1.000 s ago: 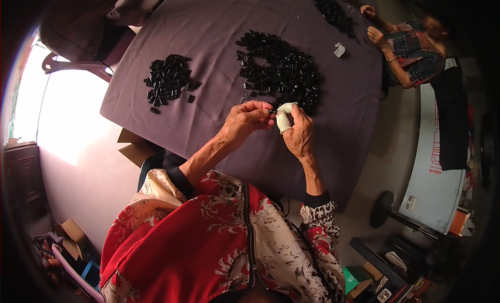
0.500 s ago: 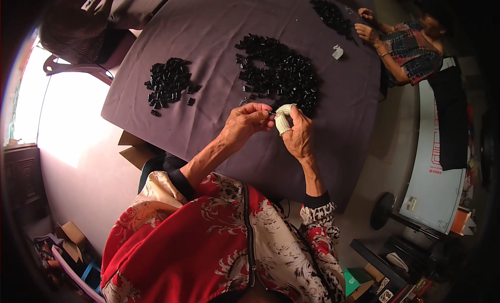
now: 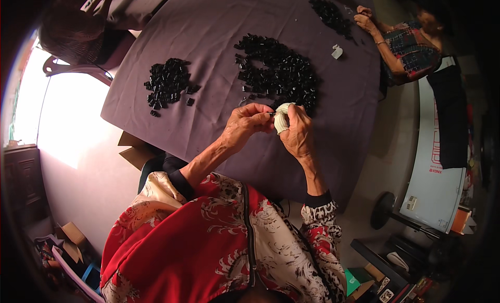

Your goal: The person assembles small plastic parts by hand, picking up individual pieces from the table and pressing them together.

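My left hand pinches a small black plastic piece between thumb and fingertips, close to the near edge of a large heap of similar black pieces. Facing it, my right hand is closed, with white ribbed knit coverings over its fingers. Its covered fingertips meet the black piece; whatever they grip there is too small and hidden to make out. Farther left on the cloth lies a smaller pile of black pieces.
A dark purplish cloth covers the table. At the far right, another person's hands work beside a third black pile and a small white object. A second person sits at the far left. An open cardboard box stands below the table edge.
My right hand has shifted slightly left, its covered fingers closing in on the black piece. My left hand has barely moved. The person at the right has brought their hands together.
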`<state>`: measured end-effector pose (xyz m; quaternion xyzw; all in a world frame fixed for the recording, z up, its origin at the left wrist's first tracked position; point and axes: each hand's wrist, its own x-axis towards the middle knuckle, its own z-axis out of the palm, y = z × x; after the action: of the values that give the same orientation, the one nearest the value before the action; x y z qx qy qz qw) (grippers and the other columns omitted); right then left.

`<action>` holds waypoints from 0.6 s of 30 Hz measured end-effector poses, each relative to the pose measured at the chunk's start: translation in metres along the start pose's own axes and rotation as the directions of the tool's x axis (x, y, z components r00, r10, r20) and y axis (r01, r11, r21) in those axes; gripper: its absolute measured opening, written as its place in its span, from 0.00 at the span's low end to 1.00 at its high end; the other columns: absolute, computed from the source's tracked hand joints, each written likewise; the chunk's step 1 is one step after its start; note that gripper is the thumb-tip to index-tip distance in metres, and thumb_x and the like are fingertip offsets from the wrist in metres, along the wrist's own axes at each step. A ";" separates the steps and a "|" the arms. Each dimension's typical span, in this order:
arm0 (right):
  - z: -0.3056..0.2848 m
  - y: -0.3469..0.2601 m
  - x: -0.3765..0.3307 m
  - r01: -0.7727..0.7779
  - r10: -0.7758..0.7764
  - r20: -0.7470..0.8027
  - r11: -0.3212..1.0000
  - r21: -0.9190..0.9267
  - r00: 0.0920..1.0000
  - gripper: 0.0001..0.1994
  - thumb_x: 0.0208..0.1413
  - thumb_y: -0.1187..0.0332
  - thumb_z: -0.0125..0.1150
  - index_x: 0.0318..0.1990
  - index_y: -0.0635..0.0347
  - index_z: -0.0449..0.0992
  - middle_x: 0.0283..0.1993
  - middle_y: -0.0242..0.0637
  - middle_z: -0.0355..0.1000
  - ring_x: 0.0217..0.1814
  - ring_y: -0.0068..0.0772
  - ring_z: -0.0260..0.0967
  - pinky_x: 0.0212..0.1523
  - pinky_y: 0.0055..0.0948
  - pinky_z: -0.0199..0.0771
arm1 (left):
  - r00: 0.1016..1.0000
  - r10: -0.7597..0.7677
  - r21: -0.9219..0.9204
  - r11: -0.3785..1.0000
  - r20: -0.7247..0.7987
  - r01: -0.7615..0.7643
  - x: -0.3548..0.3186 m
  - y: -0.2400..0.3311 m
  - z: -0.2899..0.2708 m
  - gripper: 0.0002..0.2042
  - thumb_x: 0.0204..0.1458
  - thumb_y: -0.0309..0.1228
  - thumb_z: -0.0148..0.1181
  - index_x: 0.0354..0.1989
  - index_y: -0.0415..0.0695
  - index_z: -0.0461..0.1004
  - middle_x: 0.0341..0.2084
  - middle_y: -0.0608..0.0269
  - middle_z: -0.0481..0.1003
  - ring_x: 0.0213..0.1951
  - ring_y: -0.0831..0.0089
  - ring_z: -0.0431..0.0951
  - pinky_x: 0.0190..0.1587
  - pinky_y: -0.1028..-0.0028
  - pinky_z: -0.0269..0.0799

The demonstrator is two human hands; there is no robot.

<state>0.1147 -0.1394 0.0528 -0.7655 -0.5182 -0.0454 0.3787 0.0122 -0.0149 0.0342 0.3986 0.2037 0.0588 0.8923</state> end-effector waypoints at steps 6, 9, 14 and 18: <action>-0.004 0.001 0.001 -0.061 0.058 0.049 0.996 0.069 0.997 0.10 0.39 0.80 0.56 0.32 0.63 0.66 0.30 0.43 0.68 0.33 0.49 0.65 0.34 0.39 0.67 | 0.999 0.040 0.149 0.988 0.009 -0.041 -0.001 0.003 0.000 0.07 0.51 0.25 0.55 0.37 0.36 0.71 0.26 0.63 0.74 0.28 0.77 0.73 0.37 0.76 0.71; -0.005 0.000 0.002 -0.052 0.047 0.062 0.996 0.076 0.997 0.10 0.39 0.81 0.55 0.32 0.63 0.66 0.29 0.43 0.68 0.33 0.48 0.65 0.34 0.39 0.67 | 0.998 0.067 0.249 0.966 0.021 -0.070 -0.001 0.005 0.000 0.07 0.50 0.25 0.55 0.36 0.36 0.72 0.25 0.63 0.73 0.28 0.78 0.72 0.35 0.77 0.70; -0.004 0.002 0.001 -0.048 0.042 0.074 0.996 0.070 0.996 0.10 0.40 0.81 0.54 0.33 0.63 0.66 0.29 0.43 0.68 0.33 0.48 0.65 0.34 0.39 0.67 | 0.997 0.071 0.336 0.939 0.016 -0.072 -0.003 0.007 0.002 0.07 0.49 0.25 0.55 0.34 0.35 0.73 0.23 0.64 0.73 0.27 0.79 0.71 0.34 0.78 0.68; -0.004 0.000 0.003 -0.029 0.022 0.089 0.997 0.073 0.996 0.09 0.41 0.81 0.54 0.33 0.64 0.66 0.29 0.44 0.68 0.33 0.48 0.66 0.34 0.39 0.67 | 0.996 0.087 0.373 0.924 0.019 -0.088 -0.004 0.008 0.001 0.06 0.48 0.24 0.56 0.33 0.35 0.73 0.23 0.64 0.73 0.27 0.79 0.71 0.33 0.78 0.68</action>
<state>0.1171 -0.1396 0.0571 -0.7588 -0.5258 0.0126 0.3843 0.0099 -0.0111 0.0423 0.5698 0.1924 0.0584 0.7968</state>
